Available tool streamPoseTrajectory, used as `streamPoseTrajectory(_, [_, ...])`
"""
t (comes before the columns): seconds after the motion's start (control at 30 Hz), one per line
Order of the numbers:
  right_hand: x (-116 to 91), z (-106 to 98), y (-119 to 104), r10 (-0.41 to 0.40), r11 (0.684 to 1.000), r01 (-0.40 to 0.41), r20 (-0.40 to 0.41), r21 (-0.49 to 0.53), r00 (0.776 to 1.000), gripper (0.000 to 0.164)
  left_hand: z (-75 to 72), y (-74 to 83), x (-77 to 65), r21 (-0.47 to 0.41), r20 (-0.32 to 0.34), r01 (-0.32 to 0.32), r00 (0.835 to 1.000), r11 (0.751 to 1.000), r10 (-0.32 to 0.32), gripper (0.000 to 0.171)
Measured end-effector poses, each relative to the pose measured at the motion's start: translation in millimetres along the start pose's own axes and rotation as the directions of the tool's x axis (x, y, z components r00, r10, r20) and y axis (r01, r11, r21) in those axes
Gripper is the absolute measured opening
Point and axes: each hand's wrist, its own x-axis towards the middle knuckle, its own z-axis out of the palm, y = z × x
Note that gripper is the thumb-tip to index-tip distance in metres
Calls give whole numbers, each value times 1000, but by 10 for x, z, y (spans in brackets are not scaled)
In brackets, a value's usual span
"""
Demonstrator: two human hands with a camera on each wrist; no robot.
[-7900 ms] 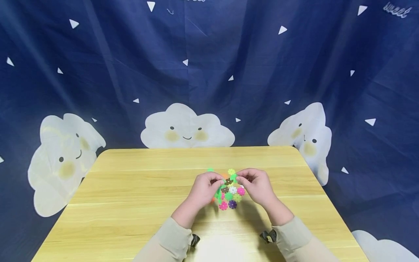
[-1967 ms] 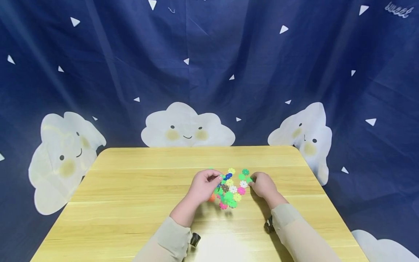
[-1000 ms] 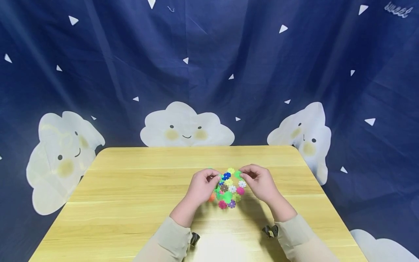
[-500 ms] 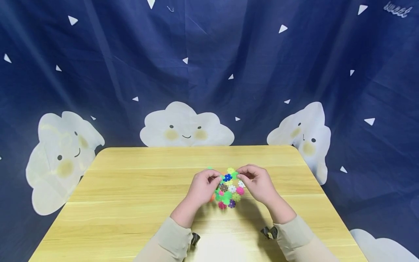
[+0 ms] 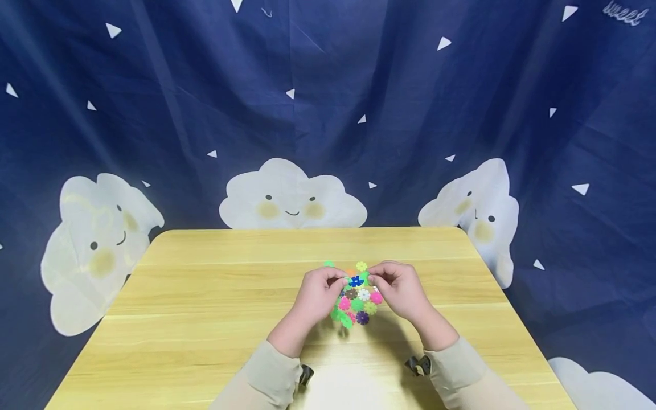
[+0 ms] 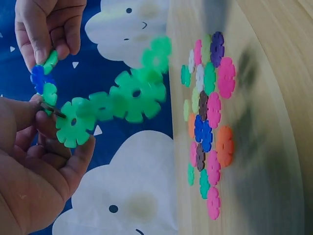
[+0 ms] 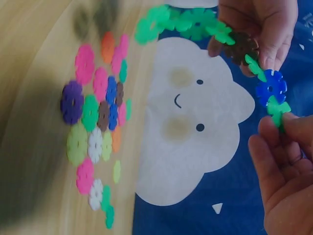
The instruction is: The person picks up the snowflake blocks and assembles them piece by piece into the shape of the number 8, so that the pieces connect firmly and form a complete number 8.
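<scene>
In the head view my left hand (image 5: 316, 293) and right hand (image 5: 402, 289) meet above the table. Thumb and fingers of the left hand pinch a chain of interlocking plastic flower discs near its end. Its green stretch (image 6: 146, 104) hangs out past the left hand, over the loose discs. A brown disc (image 7: 242, 46) sits by the left fingers, followed by a small green disc and a blue disc (image 7: 279, 90). On the blue disc's edge stands another green disc (image 7: 277, 110), pinched between the right thumb and fingers. Fingertips hide part of it.
Loose flower discs lie on the wooden table (image 5: 205, 341) beneath the hands, among them a purple disc (image 7: 73, 105), an orange disc (image 6: 225, 147) and several pink, white and yellow ones. A blue curtain (image 5: 328, 114) with printed clouds hangs behind the table.
The right hand took a green disc from the right of the loose discs and brought it left, up against the blue disc. That blue disc joined the chain after the earliest frame.
</scene>
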Motion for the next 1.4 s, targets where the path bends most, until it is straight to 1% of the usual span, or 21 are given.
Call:
streamPoseTrajectory(0.13, [0, 5, 4, 7, 1000, -7, -7, 22, 1000, 11, 1, 0, 2, -13, 14, 23, 1000, 1000, -23, 9])
streamPoseTrajectory(0.2, [2, 1, 7, 9, 1000, -9, -13, 20, 1000, 11, 2, 4, 7, -18, 29, 19, 999, 1000, -18, 9])
streamPoseTrajectory(0.27, [5, 3, 6, -7, 1000, 7, -10, 18, 1000, 13, 7, 13, 13, -17, 43, 0, 999, 1000, 1, 9])
streamPoseTrajectory(0.43, [14, 31, -14, -98, 994, 96, 34, 41, 995, 15, 22, 60, 29, 26, 50, -70, 996, 997, 69, 10])
streamPoseTrajectory(0.5, [24, 24, 9, -101, 993, 99, 33, 61, 994, 12, 20, 74, 30, 34, 45, -75, 996, 997, 74, 9])
streamPoseTrajectory(0.53, [35, 10, 35, -87, 994, 86, 17, 75, 996, 11, 17, 77, 30, 26, 41, -68, 997, 997, 67, 8])
streamPoseTrajectory(0.6, [63, -41, 123, -26, 997, 28, -36, 66, 999, 6, 7, 71, 32, 3, 26, -46, 999, 999, 46, 8])
streamPoseTrajectory(0.63, [78, -75, 183, 20, 999, -16, -68, 51, 998, 4, 2, 64, 33, -10, 17, -32, 999, 999, 32, 8])
streamPoseTrajectory(0.7, [104, -152, 318, 114, 993, -117, -127, -15, 985, 4, -12, 45, 38, -38, -4, -3, 1000, 999, 3, 7])
streamPoseTrajectory(0.73, [114, -187, 393, 164, 984, -173, -146, -52, 976, 6, -19, 35, 39, -50, -15, 6, 1000, 999, -7, 7])
streamPoseTrajectory(0.8, [118, -238, 551, 263, 951, -281, -141, -130, 954, 13, -35, 24, 39, -65, -30, 21, 999, 998, -23, 7])
streamPoseTrajectory(0.83, [115, -253, 633, 309, 930, -327, -124, -167, 943, 17, -41, 21, 40, -67, -36, 23, 999, 997, -25, 7])
streamPoseTrajectory(0.9, [101, -257, 797, 376, 896, -381, -70, -228, 924, 26, -49, 18, 41, -72, -44, 26, 999, 997, -29, 8])
streamPoseTrajectory(0.97, [90, -233, 926, 421, 872, -407, -7, -272, 907, 35, -54, 19, 45, -76, -45, 23, 999, 997, -27, 8])
streamPoseTrajectory(1.03, [85, -190, 1025, 442, 858, -404, 54, -318, 896, 43, -51, 17, 47, -80, -45, 22, 999, 997, -26, 7])
streamPoseTrajectory(1.13, [85, -118, 1104, 451, 841, -371, 132, -393, 883, 51, -49, 23, 45, -90, -48, 32, 998, 995, -36, 7])
streamPoseTrajectory(1.2, [87, -81, 1130, 444, 829, -332, 167, -449, 881, 51, -52, 29, 40, -95, -50, 40, 998, 995, -45, 7])
streamPoseTrajectory(1.27, [88, -56, 1150, 440, 814, -305, 180, -494, 880, 49, -61, 34, 35, -99, -49, 47, 997, 994, -52, 8])
streamPoseTrajectory(1.3, [86, -49, 1155, 441, 805, -303, 174, -511, 880, 48, -65, 35, 32, -102, -48, 47, 997, 994, -52, 8])
streamPoseTrajectory(1.37, [80, -45, 1179, 445, 793, -311, 149, -524, 883, 41, -74, 33, 27, -106, -47, 49, 997, 993, -55, 8])
streamPoseTrajectory(1.4, [75, -46, 1190, 456, 785, -330, 128, -524, 881, 37, -78, 29, 23, -108, -47, 50, 997, 993, -55, 8])
